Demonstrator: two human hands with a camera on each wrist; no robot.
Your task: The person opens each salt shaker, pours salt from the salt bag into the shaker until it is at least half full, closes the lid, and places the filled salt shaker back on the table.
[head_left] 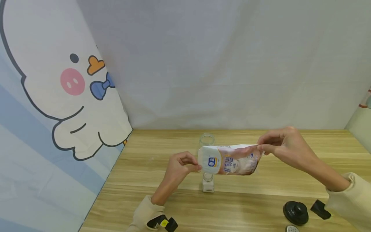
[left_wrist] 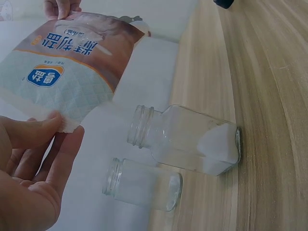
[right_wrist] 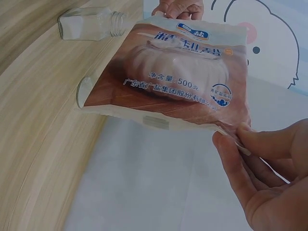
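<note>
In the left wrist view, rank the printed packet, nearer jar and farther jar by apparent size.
1. Printed packet
2. Nearer jar
3. Farther jar; distance may shrink it, so the jars' true order is unsure.

Left hand point(head_left: 178, 167), right hand point(head_left: 290, 149), both mid-pinch

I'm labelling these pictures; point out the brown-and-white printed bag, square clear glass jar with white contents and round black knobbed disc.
Printed bag point(head_left: 230, 160): head view, middle of its front.
Square jar point(left_wrist: 185, 137): left wrist view, side of its body.
Black disc point(head_left: 292, 214): head view, top, by its knob.
</note>
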